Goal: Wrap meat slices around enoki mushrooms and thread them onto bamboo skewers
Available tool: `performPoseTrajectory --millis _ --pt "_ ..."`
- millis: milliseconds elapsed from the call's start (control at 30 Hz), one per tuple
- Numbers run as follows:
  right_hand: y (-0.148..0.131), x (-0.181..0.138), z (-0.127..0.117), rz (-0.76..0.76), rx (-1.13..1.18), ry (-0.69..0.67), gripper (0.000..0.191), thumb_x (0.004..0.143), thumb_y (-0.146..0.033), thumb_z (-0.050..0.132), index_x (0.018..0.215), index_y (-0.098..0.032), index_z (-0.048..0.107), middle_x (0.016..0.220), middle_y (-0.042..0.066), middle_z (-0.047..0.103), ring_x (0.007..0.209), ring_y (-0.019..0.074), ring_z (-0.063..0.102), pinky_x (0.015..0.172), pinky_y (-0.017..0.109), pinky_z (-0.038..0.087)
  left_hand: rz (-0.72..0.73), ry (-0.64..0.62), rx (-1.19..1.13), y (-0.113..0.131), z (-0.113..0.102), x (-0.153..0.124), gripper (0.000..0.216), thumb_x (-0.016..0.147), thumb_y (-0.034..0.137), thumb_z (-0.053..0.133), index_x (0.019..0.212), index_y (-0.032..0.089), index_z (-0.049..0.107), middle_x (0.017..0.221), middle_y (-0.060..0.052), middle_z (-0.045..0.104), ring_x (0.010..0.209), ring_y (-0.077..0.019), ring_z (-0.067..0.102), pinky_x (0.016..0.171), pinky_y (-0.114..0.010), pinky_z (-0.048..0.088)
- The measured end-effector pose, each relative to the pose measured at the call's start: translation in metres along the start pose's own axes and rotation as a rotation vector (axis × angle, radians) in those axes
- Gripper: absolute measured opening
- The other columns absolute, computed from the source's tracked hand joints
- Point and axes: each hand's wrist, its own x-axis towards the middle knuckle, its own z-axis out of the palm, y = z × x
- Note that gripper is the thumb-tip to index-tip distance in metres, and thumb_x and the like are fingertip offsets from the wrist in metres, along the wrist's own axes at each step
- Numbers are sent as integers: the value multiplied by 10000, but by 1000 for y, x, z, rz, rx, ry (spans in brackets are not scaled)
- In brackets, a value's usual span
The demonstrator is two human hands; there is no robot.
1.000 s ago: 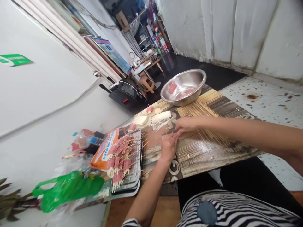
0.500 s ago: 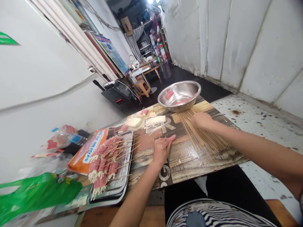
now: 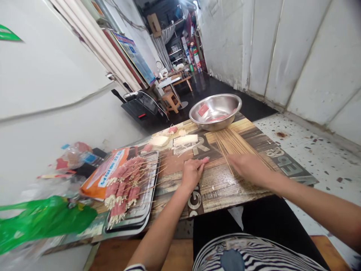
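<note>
My left hand [image 3: 192, 172] rests on the table, its fingers closed around a small pink meat roll [image 3: 205, 160] with white enoki ends poking out. To its right, my right hand [image 3: 244, 165] is over a spread of bamboo skewers [image 3: 239, 141], fingers drawn together. Whatever sits between those fingertips is too small and blurred to make out. On the left, skewered enoki meat rolls [image 3: 121, 192] are piled on a metal tray [image 3: 146, 216], sticks pointing right. Beyond my left hand lie a bunch of enoki mushrooms [image 3: 186, 140] and another pale bunch [image 3: 159, 141].
A steel bowl [image 3: 216, 122] with pink meat slices stands at the table's far edge. An orange and white packet [image 3: 108, 173] lies behind the tray. A green plastic bag [image 3: 47, 222] and clear bags crowd the left end. The patterned table [image 3: 225, 195] ends just before my lap.
My right hand has come down and toward me across the skewers, uncovering their far part. My left hand stays around the meat roll, nearly unmoved. The view has shifted slightly.
</note>
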Motion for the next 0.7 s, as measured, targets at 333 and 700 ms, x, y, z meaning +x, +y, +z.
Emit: performPoseTrajectory --millis 333,700 --pt "-37 -35 40 6 28 12 258 904 -165 429 954 -160 682 809 88 726 686 174 651 556 248 310 -3 -54 -14 -4 0 3 198 909 214 554 959 208 746 823 -42 737 749 -148 642 734 -266 471" --pt "-42 -29 37 14 19 -49 263 912 -159 430 980 -156 684 856 85 736 742 197 678 550 274 297 -5 -41 -9 -1 0 4 185 900 209 568 914 198 753 765 -42 728 731 -154 649 743 -268 483"
